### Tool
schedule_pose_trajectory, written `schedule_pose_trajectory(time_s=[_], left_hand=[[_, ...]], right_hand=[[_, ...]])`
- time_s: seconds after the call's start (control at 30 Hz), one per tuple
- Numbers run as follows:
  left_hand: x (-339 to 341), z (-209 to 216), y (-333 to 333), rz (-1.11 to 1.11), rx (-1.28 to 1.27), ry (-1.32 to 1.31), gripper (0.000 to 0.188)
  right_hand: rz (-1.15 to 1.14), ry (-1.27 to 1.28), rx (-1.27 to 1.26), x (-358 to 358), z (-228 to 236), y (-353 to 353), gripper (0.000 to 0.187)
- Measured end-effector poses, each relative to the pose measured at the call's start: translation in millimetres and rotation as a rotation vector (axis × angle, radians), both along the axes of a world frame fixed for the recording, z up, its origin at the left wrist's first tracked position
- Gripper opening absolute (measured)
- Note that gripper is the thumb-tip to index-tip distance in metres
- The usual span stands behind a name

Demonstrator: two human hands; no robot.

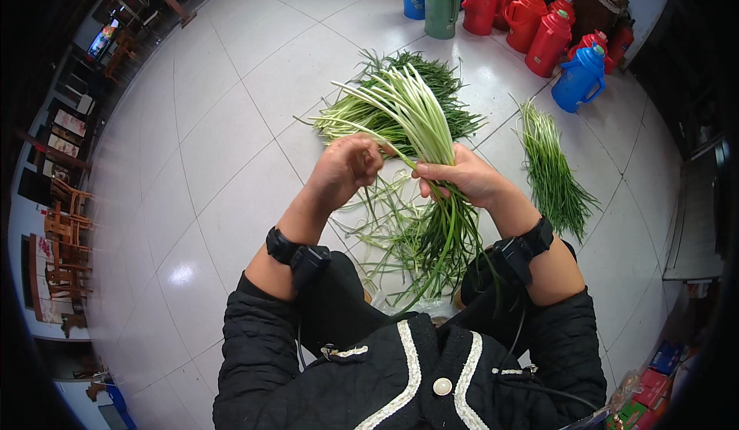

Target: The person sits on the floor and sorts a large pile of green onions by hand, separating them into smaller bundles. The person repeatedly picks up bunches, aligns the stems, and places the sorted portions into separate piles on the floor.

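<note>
My right hand point(466, 174) is closed around a bunch of garlic chives point(419, 110), with the thumb across the stalks. Their pale stem ends fan upward and to the left, and the green leaves hang down below the fist. Just left of the bunch is my left hand point(350, 170), its fingers curled in and slightly blurred. A single stalk strays from the bunch toward those fingers; whether they grip it is hidden. Beyond my hands lies a large pile of chives point(454, 83) on the floor. Loose trimmed leaves point(385, 241) are scattered beneath the hands, between my knees.
A smaller bundle of chives point(550, 168) lies on the tiled floor point(223, 145) to the right. Several thermos flasks stand at the far right, among them a green one point(441, 6), a red one point(548, 43) and a blue one point(579, 80). Wooden chairs point(69, 207) line the left side.
</note>
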State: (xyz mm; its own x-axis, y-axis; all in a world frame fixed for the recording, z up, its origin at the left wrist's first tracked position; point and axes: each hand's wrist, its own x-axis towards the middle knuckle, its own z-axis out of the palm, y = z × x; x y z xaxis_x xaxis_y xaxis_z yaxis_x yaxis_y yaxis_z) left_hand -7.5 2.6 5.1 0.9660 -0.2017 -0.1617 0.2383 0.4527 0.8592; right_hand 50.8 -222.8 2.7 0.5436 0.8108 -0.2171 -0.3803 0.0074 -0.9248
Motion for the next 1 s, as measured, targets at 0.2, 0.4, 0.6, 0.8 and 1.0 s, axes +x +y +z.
schedule_pose_trajectory(time_s=[0.2,0.4,0.6,0.8,1.0], left_hand=[[12.6,-3.3,33.7,0.238,-0.418,-0.039,0.019],[19.0,-11.3,78.2,0.389,-0.556,-0.13,0.016],[20.3,-20.6,129.0,0.736,-0.426,-0.206,0.018],[16.6,-35.0,147.6,1.009,-0.179,-0.076,0.017],[16.5,-51.9,74.5,0.244,0.305,0.059,0.029]], right_hand=[[-0.031,-0.035,-0.021,3.6,-1.6,-7.7,0.019],[-0.064,-0.049,-0.093,7.2,-8.8,-18.2,0.017],[-0.083,-0.025,-0.064,13.7,-17.4,-28.9,0.016],[-0.116,0.012,-0.031,20.0,-20.2,-39.9,0.018],[-0.147,0.035,0.001,20.1,-19.7,-37.5,0.019]])
